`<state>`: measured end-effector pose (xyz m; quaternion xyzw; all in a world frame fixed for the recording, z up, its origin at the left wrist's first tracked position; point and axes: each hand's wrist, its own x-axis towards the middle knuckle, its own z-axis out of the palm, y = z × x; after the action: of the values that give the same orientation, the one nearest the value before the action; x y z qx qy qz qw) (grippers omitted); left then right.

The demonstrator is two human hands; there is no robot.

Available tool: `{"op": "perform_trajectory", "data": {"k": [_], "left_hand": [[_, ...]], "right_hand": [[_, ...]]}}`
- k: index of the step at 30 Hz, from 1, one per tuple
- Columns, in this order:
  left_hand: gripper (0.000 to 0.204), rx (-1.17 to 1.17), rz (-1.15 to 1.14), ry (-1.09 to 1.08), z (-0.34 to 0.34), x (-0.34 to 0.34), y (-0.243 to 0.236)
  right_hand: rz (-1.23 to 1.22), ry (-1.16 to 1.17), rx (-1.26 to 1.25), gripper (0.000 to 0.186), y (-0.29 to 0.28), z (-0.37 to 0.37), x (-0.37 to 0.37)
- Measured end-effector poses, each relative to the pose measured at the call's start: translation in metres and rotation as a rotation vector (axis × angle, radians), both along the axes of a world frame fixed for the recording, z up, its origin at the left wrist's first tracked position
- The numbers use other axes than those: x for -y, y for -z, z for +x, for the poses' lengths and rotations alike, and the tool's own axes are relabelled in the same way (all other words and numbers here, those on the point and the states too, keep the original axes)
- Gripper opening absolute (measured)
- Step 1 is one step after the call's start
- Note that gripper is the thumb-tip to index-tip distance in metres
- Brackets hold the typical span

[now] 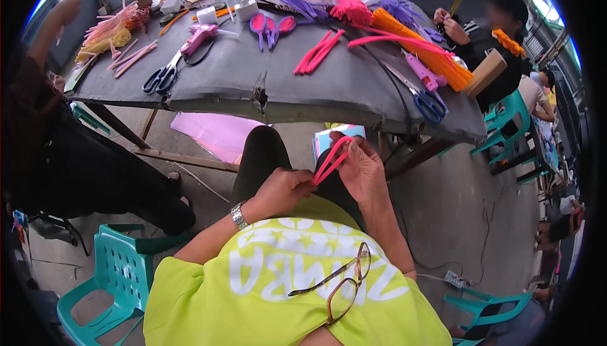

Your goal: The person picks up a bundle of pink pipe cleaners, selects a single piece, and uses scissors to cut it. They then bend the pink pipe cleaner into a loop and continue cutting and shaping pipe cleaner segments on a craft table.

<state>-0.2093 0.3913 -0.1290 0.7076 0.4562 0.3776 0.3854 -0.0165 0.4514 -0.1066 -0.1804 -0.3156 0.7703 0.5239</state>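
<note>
Over my lap, both my hands hold one bright pink pipe cleaner point(327, 168) bent into a long narrow loop. My left hand point(282, 189) is closed on its lower ends, thumb and fingers pinched together. Its upper bend is gripped between the thumb and fingers of my right hand point(362, 170). On the table ahead lie several folded pink pipe cleaners point(317, 53). Right of them, a large bundle of orange pipe cleaners point(427, 52) has long pink ones lying across it.
Blue-handled scissors point(163, 77) and a pink glue gun point(199, 38) lie on the grey table point(215, 93). A second glue gun point(425, 72) and scissors point(430, 104) sit near its right edge. A person point(95, 150) stands at left by a green chair point(117, 276); others sit at right.
</note>
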Motion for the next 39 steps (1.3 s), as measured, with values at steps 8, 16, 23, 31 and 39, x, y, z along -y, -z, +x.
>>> {"op": "perform_trajectory", "data": {"k": [8, 16, 23, 31, 39], "left_hand": [[0.009, 0.133, -0.107, -0.031, 0.005, 0.003, 0.005], [0.01, 0.533, -0.625, 0.27, -0.006, 0.001, 0.002], [0.006, 0.234, -0.259, 0.19, -0.001, 0.007, -0.005], [0.009, 0.116, -0.111, 0.142, -0.005, 0.008, 0.001], [0.011, 0.062, 0.053, 0.054, -0.002, 0.006, 0.007]], "right_hand": [[-0.011, -0.134, -0.186, 0.009, 0.016, 0.005, -0.009], [0.068, -0.329, -0.259, 0.01, -0.003, 0.01, -0.005], [0.085, -0.183, -0.251, 0.005, 0.015, 0.008, -0.01], [-0.029, -0.152, -0.221, 0.005, 0.01, 0.005, -0.006], [0.082, -0.122, -0.188, 0.004, 0.0, 0.0, 0.003]]}}
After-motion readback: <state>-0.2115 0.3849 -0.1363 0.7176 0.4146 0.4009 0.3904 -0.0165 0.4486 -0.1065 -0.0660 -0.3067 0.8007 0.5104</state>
